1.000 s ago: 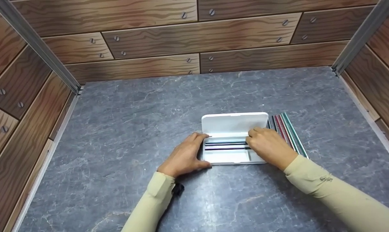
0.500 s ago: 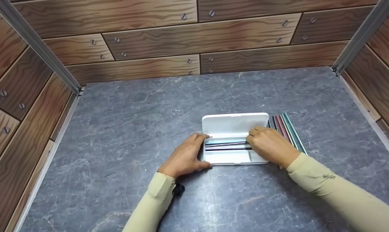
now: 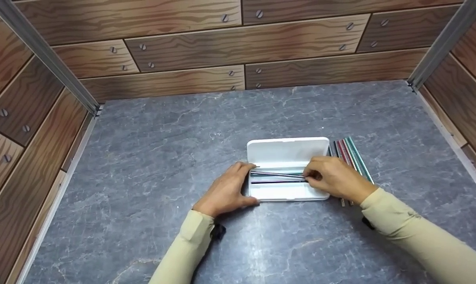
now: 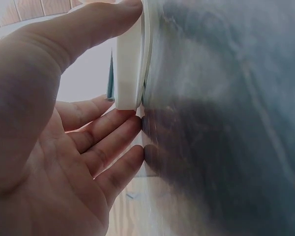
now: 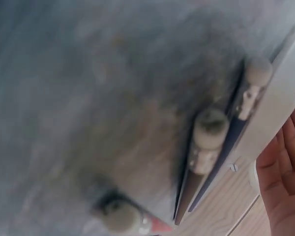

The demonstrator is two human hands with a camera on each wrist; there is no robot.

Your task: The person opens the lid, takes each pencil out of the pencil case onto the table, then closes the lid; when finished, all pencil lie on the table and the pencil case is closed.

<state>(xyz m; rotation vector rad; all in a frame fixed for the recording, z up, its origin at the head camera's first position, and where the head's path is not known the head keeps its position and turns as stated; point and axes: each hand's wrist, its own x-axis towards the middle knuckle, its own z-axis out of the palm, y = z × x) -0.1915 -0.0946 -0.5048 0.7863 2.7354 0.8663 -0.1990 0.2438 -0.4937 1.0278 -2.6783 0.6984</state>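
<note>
A white pencil case (image 3: pixel 277 193) lies with its lid (image 3: pixel 287 152) raised at the back. My left hand (image 3: pixel 227 191) holds the case's left end, thumb at the front corner and fingers toward the back; the left wrist view shows fingertips against the case's end. Over the tray, my right hand (image 3: pixel 332 177) pinches the right end of a dark pencil (image 3: pixel 277 174), which lies slightly slanted. Another dark pencil (image 3: pixel 275 182) rests in the tray in front of it. Teal shows behind the pinched pencil, partly covered.
Several pencils (image 3: pixel 360 159), red, teal and dark, lie to the right of the case, partly under my right forearm. Their eraser ends (image 5: pixel 211 130) show in the right wrist view. Wood-patterned walls (image 3: pixel 190 51) enclose the grey marbled table (image 3: pixel 163 146).
My right hand has shifted slightly right, its thumb and fingertips now showing. The pinched pencil's left end has swung toward the back. My left hand stays in place.
</note>
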